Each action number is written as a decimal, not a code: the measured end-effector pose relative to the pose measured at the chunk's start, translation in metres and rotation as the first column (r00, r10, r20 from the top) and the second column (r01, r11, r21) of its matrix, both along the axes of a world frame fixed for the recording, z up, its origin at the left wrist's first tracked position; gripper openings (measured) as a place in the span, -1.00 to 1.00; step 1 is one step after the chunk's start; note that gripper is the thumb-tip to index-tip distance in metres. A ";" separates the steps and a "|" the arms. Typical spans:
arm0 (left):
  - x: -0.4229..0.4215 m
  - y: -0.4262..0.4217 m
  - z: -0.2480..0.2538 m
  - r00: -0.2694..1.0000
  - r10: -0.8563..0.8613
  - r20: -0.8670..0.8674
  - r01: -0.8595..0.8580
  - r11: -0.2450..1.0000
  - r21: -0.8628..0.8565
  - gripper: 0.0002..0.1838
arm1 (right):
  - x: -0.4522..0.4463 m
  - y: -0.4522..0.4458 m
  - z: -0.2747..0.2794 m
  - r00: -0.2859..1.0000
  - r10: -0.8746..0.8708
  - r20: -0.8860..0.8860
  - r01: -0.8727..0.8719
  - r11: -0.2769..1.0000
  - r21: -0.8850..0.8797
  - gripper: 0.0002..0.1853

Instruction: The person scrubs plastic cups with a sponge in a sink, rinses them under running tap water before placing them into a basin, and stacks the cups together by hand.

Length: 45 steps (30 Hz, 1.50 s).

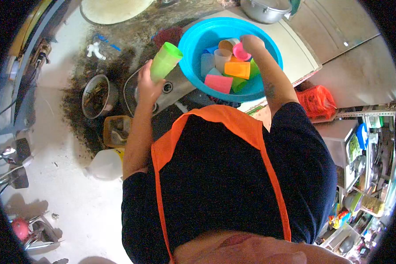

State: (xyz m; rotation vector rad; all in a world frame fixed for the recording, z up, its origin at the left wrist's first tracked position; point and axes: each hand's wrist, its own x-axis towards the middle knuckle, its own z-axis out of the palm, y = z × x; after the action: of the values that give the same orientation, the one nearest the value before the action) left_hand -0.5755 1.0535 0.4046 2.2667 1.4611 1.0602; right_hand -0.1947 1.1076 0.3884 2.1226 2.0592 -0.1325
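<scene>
My left hand (pixel 149 85) is wrapped round a green plastic cup (pixel 166 60), which looks like a nested stack, tilted above the metal sink (pixel 132 90). Inside the blue basin (pixel 188 53) my right hand (pixel 252 45) grips a pink cup (pixel 240 51) near the far right side. Around it in the basin lie several loose cups: an orange cup (pixel 236 70), a red-pink cup (pixel 218 83), a clear cup (pixel 222 57) and a green cup (pixel 238 84). The fingertips of my right hand are partly hidden.
Left of the sink stand a metal pot (pixel 110 94) with dark contents, a tan container (pixel 114 140) and a white plastic jug (pixel 105 165). A faucet (pixel 95 51) juts from the wall. Behind the basin sits a silver pot (pixel 268 12); a red bag (pixel 317 102) is at right.
</scene>
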 end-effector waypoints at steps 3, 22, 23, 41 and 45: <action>0.002 0.001 0.005 0.997 -0.011 -0.076 0.011 1.000 -0.007 -0.24 | 0.006 0.003 0.018 0.927 -0.052 -0.372 0.238 0.847 0.474 -0.73; -0.014 0.001 -0.008 0.980 0.054 -0.191 -0.035 0.994 0.102 -0.32 | -0.057 0.034 0.002 0.736 0.051 -0.675 0.115 0.973 0.198 -0.66; -0.010 0.000 -0.007 0.980 0.048 -0.194 -0.030 0.995 0.096 -0.32 | -0.063 0.034 0.013 0.580 0.056 -0.813 0.078 0.989 0.124 -0.68; -0.022 -0.002 -0.021 0.963 0.153 -0.224 -0.134 0.986 0.098 -0.27 | -0.110 0.016 -0.041 0.986 0.144 -0.082 -0.159 0.961 -0.228 -0.25; -0.024 -0.001 -0.021 0.962 0.168 -0.214 -0.152 0.984 0.091 -0.25 | -0.092 0.030 -0.073 0.930 0.343 -0.132 -0.367 0.895 -0.253 -0.44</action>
State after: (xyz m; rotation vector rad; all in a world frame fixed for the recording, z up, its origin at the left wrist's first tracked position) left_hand -0.5991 1.0525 0.3833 2.4181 1.7464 0.9435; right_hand -0.2866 1.1377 0.3157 1.5773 2.2836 -0.4340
